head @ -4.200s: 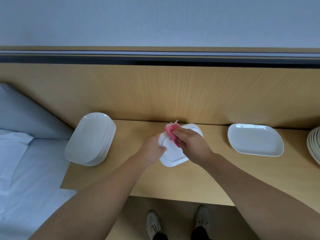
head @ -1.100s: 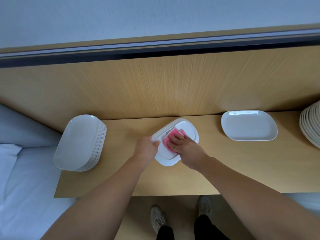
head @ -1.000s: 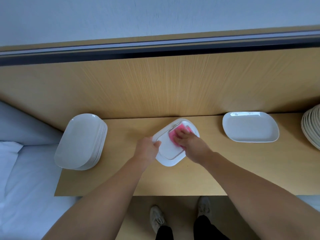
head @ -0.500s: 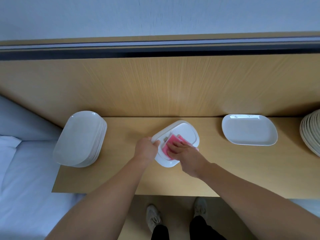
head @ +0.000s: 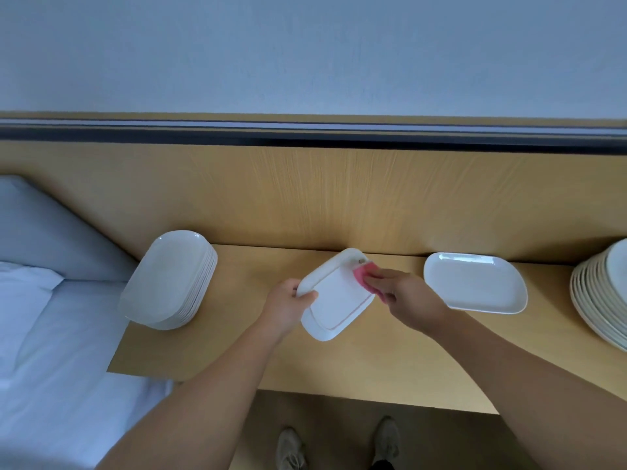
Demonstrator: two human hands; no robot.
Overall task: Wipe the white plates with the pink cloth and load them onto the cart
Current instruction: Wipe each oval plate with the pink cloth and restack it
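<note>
Plate [head: 334,301] was tipped up above the counter [head: 237,337]. The left hand [head: 286,307] pinched its near edge with curled fingers [head: 307,295]. The right hand [head: 407,300] gripped a pink cloth [head: 362,274] against the far corner. A pile of plates [head: 169,279] lay left of the fingers, and a lone dish [head: 475,283] lay right.

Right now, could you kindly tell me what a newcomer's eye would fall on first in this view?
The pink cloth stands out first, held by the right-hand grip against the far edge of a white plate that the left-hand grip holds at the middle of the wooden table. Next come the stack of white plates at the table's left end and a single plate lying to the right.
</note>
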